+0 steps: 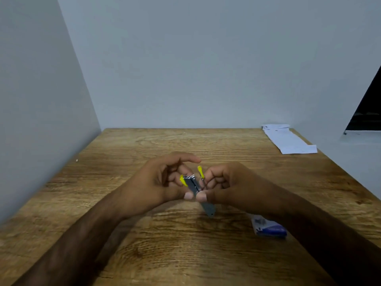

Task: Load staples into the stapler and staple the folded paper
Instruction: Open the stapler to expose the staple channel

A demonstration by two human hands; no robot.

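The stapler (192, 185), grey metal with yellow parts, was held over the middle of the wooden surface (165, 244) between both hands. The left hand (156, 182) curled its fingers (185, 159) round the far end, thumb on the body. The right hand (226, 184) pinched the stapler beside a raised yellow-tipped rod (200, 172). A blue staple box (270, 229) lay by the right forearm. The folded paper (288, 140) lay well apart at the far right edge.

One left hand (156, 180), one right hand (225, 182), one stapler (192, 185), one staple box (270, 229), one folded paper (288, 141).
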